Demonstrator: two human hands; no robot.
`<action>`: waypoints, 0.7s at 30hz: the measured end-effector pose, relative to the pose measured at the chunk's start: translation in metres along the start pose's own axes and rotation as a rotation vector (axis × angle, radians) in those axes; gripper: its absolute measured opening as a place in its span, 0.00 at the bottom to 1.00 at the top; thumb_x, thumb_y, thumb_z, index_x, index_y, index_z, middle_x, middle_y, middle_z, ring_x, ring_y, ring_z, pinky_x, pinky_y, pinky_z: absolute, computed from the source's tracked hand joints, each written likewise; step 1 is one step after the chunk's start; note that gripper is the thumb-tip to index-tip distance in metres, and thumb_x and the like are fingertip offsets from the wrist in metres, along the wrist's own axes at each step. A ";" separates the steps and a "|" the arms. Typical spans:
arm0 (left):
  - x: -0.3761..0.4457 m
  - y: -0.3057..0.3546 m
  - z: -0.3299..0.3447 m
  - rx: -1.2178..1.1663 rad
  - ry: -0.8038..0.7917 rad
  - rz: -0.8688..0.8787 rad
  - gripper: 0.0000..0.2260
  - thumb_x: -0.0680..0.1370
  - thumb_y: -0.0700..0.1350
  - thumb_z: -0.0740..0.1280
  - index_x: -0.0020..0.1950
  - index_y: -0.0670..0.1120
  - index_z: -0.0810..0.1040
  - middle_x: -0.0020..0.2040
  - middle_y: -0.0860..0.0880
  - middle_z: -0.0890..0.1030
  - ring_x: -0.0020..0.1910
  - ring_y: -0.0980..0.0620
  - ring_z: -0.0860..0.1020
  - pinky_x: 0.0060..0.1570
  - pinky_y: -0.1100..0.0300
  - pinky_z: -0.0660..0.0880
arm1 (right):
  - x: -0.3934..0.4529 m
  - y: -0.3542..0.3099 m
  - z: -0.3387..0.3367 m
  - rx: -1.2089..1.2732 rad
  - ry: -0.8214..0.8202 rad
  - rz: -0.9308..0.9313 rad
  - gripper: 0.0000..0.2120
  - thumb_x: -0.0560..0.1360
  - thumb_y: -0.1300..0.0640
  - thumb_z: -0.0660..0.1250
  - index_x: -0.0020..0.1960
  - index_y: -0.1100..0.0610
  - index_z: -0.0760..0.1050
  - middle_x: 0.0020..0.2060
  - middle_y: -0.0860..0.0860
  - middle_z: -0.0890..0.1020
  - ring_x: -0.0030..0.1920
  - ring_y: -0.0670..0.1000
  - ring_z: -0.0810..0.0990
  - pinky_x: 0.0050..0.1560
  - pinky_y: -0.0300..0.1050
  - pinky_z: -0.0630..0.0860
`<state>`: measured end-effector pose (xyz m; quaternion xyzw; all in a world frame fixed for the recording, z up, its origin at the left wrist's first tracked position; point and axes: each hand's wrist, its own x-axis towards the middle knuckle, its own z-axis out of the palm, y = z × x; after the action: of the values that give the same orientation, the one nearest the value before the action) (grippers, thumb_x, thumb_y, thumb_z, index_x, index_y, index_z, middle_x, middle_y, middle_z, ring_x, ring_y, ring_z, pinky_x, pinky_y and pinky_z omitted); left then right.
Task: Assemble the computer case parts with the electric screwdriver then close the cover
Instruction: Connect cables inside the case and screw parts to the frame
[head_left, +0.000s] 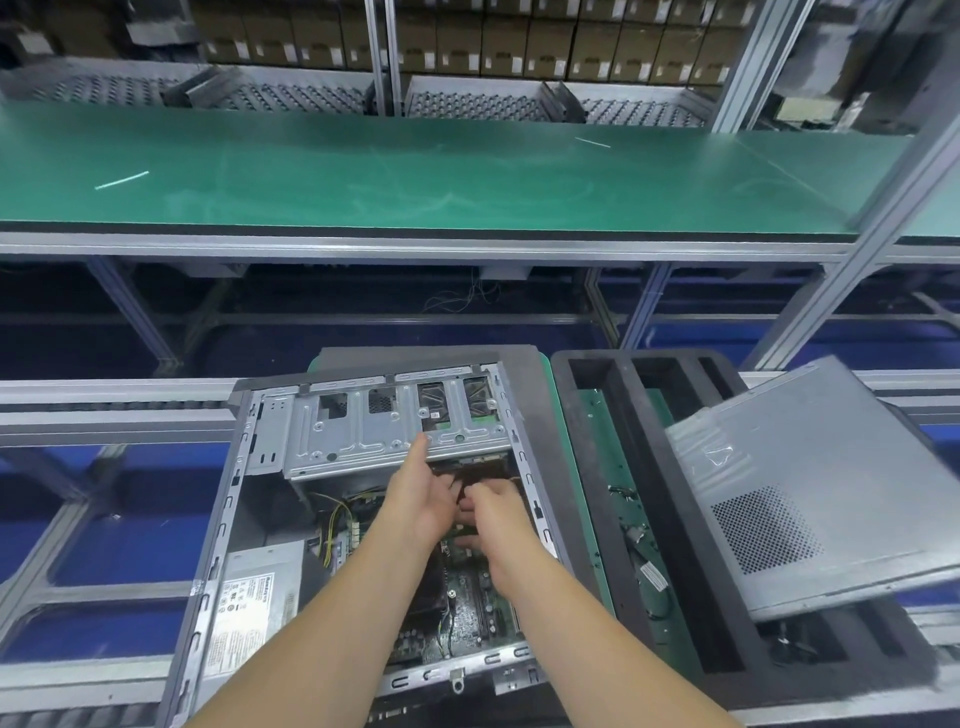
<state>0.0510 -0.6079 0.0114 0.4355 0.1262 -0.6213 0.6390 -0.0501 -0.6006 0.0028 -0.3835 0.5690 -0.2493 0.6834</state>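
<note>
An open computer case (270, 519) lies on its side in front of me, its silver drive cage (374, 431) at the far end and the motherboard (467, 597) below. Both my hands reach inside, just under the cage. My left hand (415, 499) has its fingers extended, the forefinger touching the cage's edge. My right hand (493, 514) curls its fingers around a dark part (483, 473) beneath the cage; what that part is cannot be made out. The grey side cover (810, 499) leans tilted on a black tray to the right. No electric screwdriver is in sight.
A power supply (260, 597) sits in the case's near left corner, with yellow cables (332, 519) beside it. The black foam tray (639, 467) to the right holds a green board. A green workbench (415, 176) runs across the far side, beyond a conveyor rail.
</note>
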 end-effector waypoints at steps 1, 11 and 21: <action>0.000 0.000 0.000 -0.010 -0.002 0.001 0.36 0.83 0.59 0.64 0.83 0.44 0.54 0.78 0.34 0.64 0.76 0.39 0.68 0.76 0.44 0.64 | -0.001 -0.001 0.000 -0.006 -0.006 0.003 0.16 0.82 0.59 0.60 0.68 0.55 0.68 0.53 0.56 0.82 0.51 0.54 0.84 0.43 0.50 0.81; -0.002 0.001 0.005 -0.053 0.038 0.046 0.35 0.83 0.56 0.65 0.84 0.47 0.51 0.80 0.33 0.56 0.78 0.38 0.64 0.72 0.43 0.66 | -0.003 0.000 -0.001 -0.058 -0.032 -0.005 0.16 0.82 0.57 0.63 0.69 0.54 0.70 0.59 0.58 0.82 0.59 0.58 0.83 0.59 0.60 0.82; 0.002 -0.005 -0.001 -0.110 -0.053 0.000 0.33 0.81 0.57 0.67 0.81 0.46 0.60 0.75 0.36 0.68 0.73 0.42 0.71 0.65 0.45 0.71 | -0.003 -0.001 -0.003 -0.020 -0.024 0.008 0.14 0.82 0.57 0.64 0.67 0.55 0.70 0.58 0.57 0.82 0.59 0.57 0.83 0.63 0.62 0.81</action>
<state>0.0473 -0.6080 0.0077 0.3832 0.1434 -0.6247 0.6651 -0.0536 -0.5995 0.0047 -0.3910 0.5646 -0.2365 0.6873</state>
